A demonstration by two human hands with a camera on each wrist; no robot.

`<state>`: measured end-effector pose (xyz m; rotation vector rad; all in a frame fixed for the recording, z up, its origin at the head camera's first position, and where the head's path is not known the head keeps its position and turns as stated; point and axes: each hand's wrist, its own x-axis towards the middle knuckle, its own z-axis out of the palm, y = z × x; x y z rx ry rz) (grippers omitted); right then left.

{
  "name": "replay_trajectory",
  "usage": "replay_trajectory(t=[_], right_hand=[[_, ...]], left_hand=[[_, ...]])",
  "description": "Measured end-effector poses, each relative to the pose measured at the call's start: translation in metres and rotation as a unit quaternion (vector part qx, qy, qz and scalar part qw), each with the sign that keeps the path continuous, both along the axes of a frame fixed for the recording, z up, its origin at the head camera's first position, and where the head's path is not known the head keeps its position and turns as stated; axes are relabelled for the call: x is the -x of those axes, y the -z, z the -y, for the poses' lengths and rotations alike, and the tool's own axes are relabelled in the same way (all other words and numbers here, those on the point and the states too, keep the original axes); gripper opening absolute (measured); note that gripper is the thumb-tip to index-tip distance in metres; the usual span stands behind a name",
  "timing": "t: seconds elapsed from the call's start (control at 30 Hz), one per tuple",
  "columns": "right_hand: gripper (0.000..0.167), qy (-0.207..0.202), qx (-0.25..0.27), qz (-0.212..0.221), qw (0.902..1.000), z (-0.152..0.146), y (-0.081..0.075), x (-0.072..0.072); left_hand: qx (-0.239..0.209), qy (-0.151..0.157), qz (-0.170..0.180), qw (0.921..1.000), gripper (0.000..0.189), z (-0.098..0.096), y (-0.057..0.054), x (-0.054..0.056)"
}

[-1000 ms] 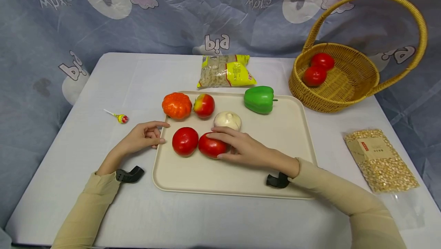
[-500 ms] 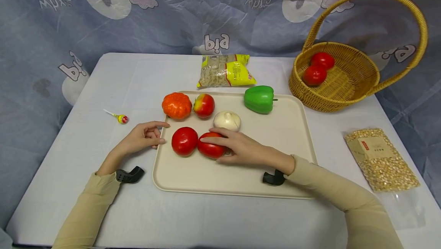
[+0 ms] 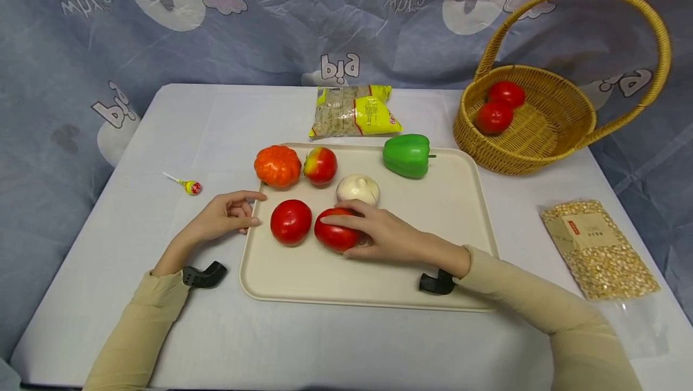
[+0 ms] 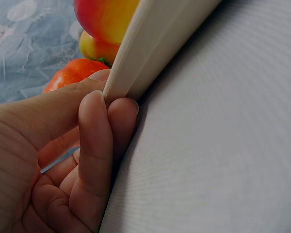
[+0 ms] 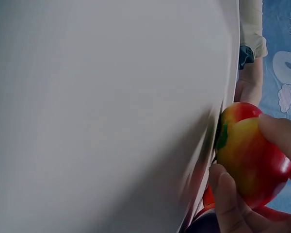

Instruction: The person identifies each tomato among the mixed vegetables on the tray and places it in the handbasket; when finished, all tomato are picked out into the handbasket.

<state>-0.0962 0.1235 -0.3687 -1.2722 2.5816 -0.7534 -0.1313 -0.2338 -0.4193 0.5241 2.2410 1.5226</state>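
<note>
My right hand (image 3: 387, 234) curls its thumb and fingers round a red tomato (image 3: 334, 231) low over the tray. In the right wrist view this tomato (image 5: 252, 160) shows a yellow end with a green calyx. Another red tomato (image 3: 290, 222) sits just left of it, a small gap between them. My left hand (image 3: 227, 213) pinches the left rim of the beige tray (image 3: 379, 289); in the left wrist view, fingers lie on both sides of the rim (image 4: 150, 43). A white garlic bulb (image 3: 358, 189) lies right beyond my right fingertips.
Along the tray's back are an orange pumpkin (image 3: 278, 166), a red-yellow tomato (image 3: 320, 166) and a green bell pepper (image 3: 407, 156). A wicker basket (image 3: 514, 165) holds two tomatoes. Around the tray lie a yellow snack bag (image 3: 354, 111), a lollipop (image 3: 190, 186) and a corn kernel bag (image 3: 601, 252).
The right hand and its tomato shifted slightly left, then back right. That tomato, earlier against the left one, now stands apart from it. The left hand stayed at the rim.
</note>
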Motion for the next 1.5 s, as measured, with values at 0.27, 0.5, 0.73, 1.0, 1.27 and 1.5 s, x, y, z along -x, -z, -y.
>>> replay_trajectory(t=[0.27,0.5,0.73,1.0,1.27,1.5], right_hand=[[0.060,0.004,0.044,-0.031,0.9986,-0.008,-0.008,-0.004],[0.061,0.027,0.055,-0.035,0.9975,-0.021,-0.014,-0.005],[0.063,0.049,0.090,-0.084,0.9912,-0.040,-0.022,0.001],[0.068,0.069,0.126,-0.125,0.9817,-0.065,-0.032,0.011],[0.071,0.124,0.137,-0.194,0.9634,-0.097,-0.043,0.025],[0.073,0.172,0.142,-0.236,0.9457,-0.124,-0.055,0.037]], left_hand=[[0.003,-0.004,0.011,0.9999,0.050,0.000,-0.003,-0.001],[0.001,0.001,0.008,1.0000,0.050,0.000,-0.003,-0.001],[0.001,0.001,0.004,1.0000,0.050,0.000,-0.003,-0.001],[0.000,-0.001,0.011,0.9999,0.049,0.000,-0.001,-0.001],[-0.001,-0.003,0.015,0.9999,0.050,0.000,-0.001,-0.001],[0.006,-0.005,0.013,0.9999,0.050,0.000,-0.001,-0.001]])
